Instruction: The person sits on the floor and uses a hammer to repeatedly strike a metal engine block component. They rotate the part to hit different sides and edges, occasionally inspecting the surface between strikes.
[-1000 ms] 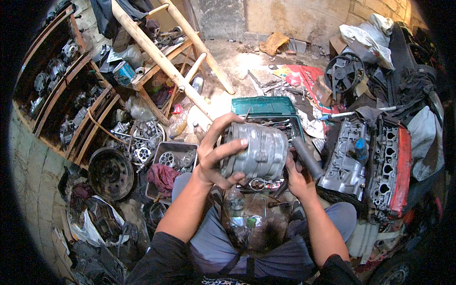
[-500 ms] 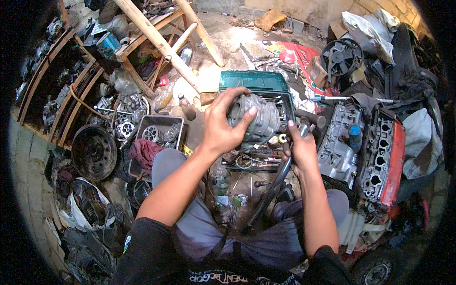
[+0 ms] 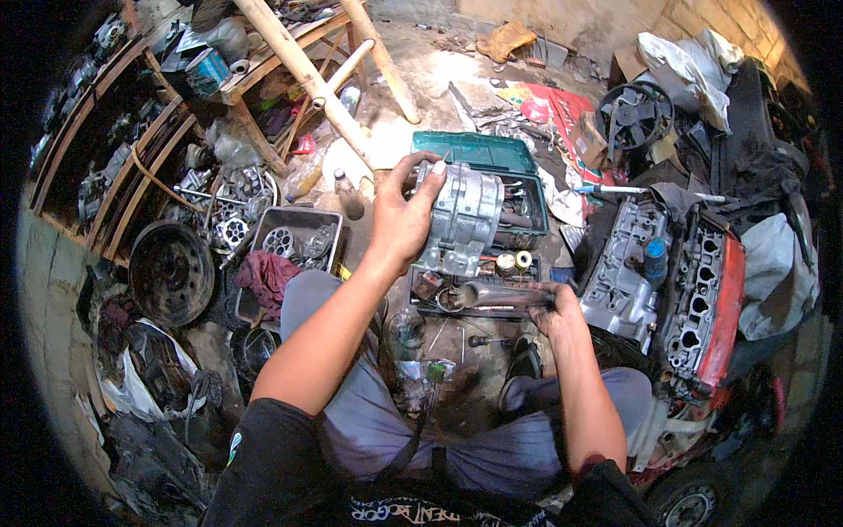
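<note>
My left hand (image 3: pixel 406 209) is wrapped around the left side of a grey cast-metal compressor (image 3: pixel 465 215), thumb on top. The compressor is held up above an open green toolbox (image 3: pixel 479 151), with its bolted, ribbed side showing. My right hand (image 3: pixel 555 312) is closed on a shiny metal tube (image 3: pixel 500 295), which lies nearly level just below the compressor and points left. The tube appears apart from the compressor. My fingers hide its right end. Below it, a dark tray (image 3: pixel 518 309) holds small parts and rolls of tape.
On the right lie a grey engine cover (image 3: pixel 619 272) with a blue can-shaped part and a cylinder head (image 3: pixel 694 307). At left are a steel wheel rim (image 3: pixel 172 274), a parts bin (image 3: pixel 336 255) and a wooden rack (image 3: pixel 132 193). A screwdriver (image 3: pixel 483 341) lies between my legs.
The compressor has turned so its side shows more, and moved slightly down. The tube has swung from slanting toward me to nearly level under the compressor; my right hand is lower.
</note>
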The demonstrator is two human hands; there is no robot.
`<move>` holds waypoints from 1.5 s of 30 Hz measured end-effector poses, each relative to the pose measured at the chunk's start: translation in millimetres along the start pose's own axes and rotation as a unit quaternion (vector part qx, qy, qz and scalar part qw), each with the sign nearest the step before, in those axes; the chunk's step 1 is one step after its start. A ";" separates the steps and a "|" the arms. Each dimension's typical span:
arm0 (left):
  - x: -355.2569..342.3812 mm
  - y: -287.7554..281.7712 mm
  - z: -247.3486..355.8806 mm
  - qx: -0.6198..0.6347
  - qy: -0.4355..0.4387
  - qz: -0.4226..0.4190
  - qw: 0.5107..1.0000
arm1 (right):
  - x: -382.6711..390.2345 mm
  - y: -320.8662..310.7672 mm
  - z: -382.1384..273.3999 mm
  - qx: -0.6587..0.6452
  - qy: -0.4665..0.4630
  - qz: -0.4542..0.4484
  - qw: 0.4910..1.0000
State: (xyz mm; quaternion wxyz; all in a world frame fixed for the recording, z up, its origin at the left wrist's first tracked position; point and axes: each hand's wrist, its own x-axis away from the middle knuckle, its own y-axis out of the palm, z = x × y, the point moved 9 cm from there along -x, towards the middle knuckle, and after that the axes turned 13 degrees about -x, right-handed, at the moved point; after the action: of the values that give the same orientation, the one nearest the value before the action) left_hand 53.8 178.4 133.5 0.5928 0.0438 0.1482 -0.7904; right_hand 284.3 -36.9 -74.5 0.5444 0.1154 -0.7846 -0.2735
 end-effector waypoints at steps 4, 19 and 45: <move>1.4 -18.6 -2.6 0.017 -0.039 0.039 0.998 | 4.4 -13.4 15.1 0.050 -0.005 0.029 0.998; -10.4 -39.8 -9.9 -0.036 -0.047 0.076 0.995 | 98.5 -8.6 31.9 0.353 -0.119 -0.162 0.914; -3.6 -50.0 14.4 -0.249 0.076 0.130 0.957 | 126.1 -27.2 90.4 0.661 -0.472 -0.215 0.542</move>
State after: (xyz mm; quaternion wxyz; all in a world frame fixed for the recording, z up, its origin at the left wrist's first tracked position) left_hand 8.8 190.3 157.1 0.6699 -0.0268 0.3779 -0.6385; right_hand 150.2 -92.3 -13.2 -0.2108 0.4621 -0.8383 0.1983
